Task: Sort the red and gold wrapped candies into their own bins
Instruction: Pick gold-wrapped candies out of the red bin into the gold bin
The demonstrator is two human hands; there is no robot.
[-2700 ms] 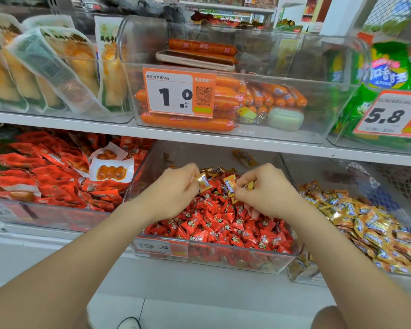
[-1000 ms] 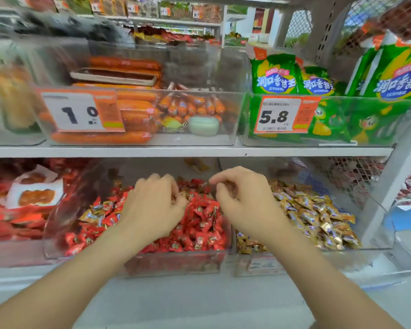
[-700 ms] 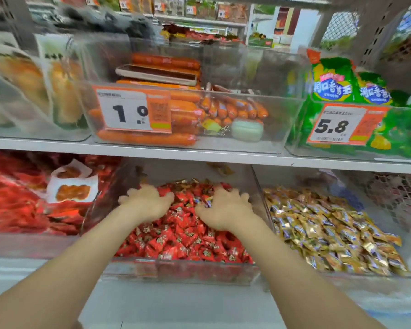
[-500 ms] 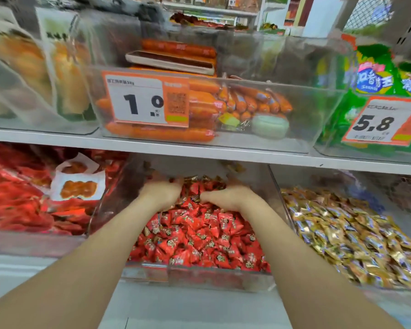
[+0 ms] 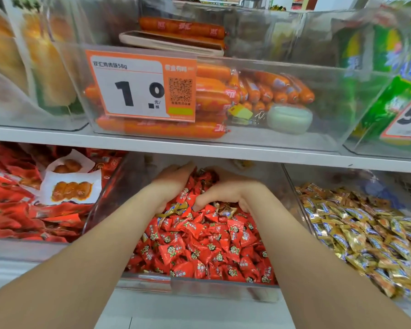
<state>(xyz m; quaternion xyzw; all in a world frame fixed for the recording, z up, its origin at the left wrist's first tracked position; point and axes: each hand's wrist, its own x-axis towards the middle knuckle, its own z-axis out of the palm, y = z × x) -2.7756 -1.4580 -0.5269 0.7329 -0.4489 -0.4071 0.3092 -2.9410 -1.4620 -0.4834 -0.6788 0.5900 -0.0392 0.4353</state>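
The red candies (image 5: 199, 245) fill the clear middle bin (image 5: 223, 288) on the lower shelf, heaped from its front wall to the back. A few stray gold candies (image 5: 173, 209) lie on top of the red ones, toward the back of the bin, just below my view of the hands. The left hand (image 5: 173, 184) lies along the heap's back-left side, fingers stretched out toward the rear wall. The right hand (image 5: 226, 193) arches over the heap beside it, fingers curled down with the tips buried, so I cannot tell whether it grips anything.

The main pile of gold candies (image 5: 365, 233) sits in the next bin (image 5: 330, 176), to the right, a clear wall between the two.

The front edge of the upper shelf (image 5: 199, 148) hangs right over the hands and hides the bin's back. On it stands a sausage bin (image 5: 318, 138) with an orange price tag (image 5: 140, 86) and a pale green jar (image 5: 288, 117). Red packets (image 5: 14, 198) fill the left bin; green bags (image 5: 389, 91) show upper right.
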